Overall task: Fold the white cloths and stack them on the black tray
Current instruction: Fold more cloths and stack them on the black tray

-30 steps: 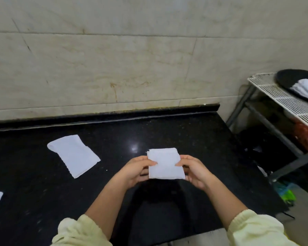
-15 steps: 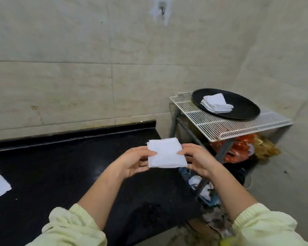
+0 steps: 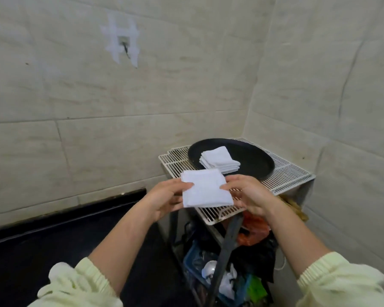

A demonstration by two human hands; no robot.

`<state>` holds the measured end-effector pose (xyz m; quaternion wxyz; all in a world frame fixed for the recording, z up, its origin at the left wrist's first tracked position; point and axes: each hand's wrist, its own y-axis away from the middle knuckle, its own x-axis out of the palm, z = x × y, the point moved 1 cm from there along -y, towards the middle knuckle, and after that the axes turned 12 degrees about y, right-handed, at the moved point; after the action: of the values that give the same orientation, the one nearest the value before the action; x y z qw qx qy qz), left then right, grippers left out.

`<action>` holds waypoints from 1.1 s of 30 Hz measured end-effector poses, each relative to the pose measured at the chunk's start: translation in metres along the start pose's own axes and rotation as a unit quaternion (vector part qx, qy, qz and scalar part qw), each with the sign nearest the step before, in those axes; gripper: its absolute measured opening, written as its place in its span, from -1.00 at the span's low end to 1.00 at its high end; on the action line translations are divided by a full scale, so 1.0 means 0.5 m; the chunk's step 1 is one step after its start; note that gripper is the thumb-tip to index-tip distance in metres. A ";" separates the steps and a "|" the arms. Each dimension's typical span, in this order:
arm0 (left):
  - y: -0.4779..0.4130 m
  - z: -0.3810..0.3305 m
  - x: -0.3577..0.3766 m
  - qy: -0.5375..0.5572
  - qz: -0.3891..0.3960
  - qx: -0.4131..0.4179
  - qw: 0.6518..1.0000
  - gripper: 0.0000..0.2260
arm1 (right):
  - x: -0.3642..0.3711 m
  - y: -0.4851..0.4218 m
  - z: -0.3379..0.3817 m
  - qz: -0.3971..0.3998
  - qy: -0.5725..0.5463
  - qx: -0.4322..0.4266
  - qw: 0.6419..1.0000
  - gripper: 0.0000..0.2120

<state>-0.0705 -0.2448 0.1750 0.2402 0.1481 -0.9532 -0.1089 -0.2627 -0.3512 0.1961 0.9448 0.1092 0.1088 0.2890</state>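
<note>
Both grips are pinching the folded white square cloth [image 3: 205, 191] by its side edges: left hand [image 3: 164, 198] and right hand [image 3: 251, 196] are holding it mid-frame, just below the round black tray [image 3: 253, 156]. Setting it squarely on the folded white stack [image 3: 220, 160] likely needs level, aligned edges.

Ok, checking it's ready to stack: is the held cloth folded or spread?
Folded: the cloth is a compact rectangle, pinched by the left hand and right hand.
</note>
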 end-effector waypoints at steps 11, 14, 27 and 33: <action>-0.281 -0.078 0.084 0.028 0.003 0.008 1.000 -0.74 | -0.152 -0.261 0.070 -0.016 0.018 0.001 1.000 -0.73; -0.328 -0.095 0.112 0.036 0.007 0.015 0.999 -0.76 | -0.184 -0.316 0.085 -0.021 0.006 0.003 1.000 -0.74; -0.444 -0.077 0.152 0.005 -0.083 0.021 0.996 -0.76 | -0.243 -0.470 0.091 -0.027 0.080 0.009 0.996 -0.88; -0.451 -0.054 0.144 -0.010 -0.132 0.009 0.991 -0.73 | -0.246 -0.491 0.062 0.004 0.115 0.031 0.993 -0.80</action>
<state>-0.0660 -0.4829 0.1661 0.2132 0.2739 -0.9285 -0.1324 -0.2258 -0.6244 0.1774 0.9210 0.1051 0.2254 0.2999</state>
